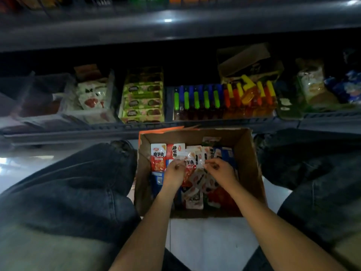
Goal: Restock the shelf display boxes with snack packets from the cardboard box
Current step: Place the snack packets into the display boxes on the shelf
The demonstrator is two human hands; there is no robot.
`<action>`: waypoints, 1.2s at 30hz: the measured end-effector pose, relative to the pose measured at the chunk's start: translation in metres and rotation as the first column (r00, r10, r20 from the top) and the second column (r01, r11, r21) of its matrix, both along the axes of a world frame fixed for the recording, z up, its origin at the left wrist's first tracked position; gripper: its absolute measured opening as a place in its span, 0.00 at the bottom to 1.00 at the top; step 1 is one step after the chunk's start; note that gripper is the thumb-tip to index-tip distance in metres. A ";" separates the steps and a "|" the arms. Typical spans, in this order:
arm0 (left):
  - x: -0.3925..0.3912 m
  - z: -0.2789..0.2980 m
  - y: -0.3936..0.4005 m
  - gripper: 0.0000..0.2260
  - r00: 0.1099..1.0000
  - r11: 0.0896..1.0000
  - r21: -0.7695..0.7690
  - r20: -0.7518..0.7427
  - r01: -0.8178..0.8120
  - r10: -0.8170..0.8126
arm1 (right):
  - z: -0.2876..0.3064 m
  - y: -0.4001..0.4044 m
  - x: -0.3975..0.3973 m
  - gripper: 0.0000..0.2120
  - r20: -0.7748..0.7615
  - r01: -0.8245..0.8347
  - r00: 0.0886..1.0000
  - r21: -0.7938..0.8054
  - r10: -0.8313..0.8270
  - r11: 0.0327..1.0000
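One cardboard box (252,163), two hands (174,174), many snack packets (158,157), several display boxes (142,94).

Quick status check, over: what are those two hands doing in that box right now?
Left hand and right hand both in the cardboard box, fingers pinching a red-and-white snack packet. Not yet lifted to the shelf display boxes. Nothing in the way.

The red-and-white snack packets (158,157) standing at the far left of the cardboard box (252,169) bear the large dark characters 魔芋爽, while print on the shelf display boxes (142,98) stays too blurred to read
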State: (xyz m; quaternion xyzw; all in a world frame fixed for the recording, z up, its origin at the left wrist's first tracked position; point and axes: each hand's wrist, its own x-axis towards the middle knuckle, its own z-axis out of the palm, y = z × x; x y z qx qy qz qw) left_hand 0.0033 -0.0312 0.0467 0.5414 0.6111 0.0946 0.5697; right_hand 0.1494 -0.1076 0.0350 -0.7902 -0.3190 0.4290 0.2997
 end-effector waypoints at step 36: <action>0.043 -0.113 -0.027 0.19 0.980 0.944 -0.292 -0.078 0.155 -0.185 | -0.113 -0.028 0.024 0.24 0.027 0.003 1.000 -0.278 0.004 0.961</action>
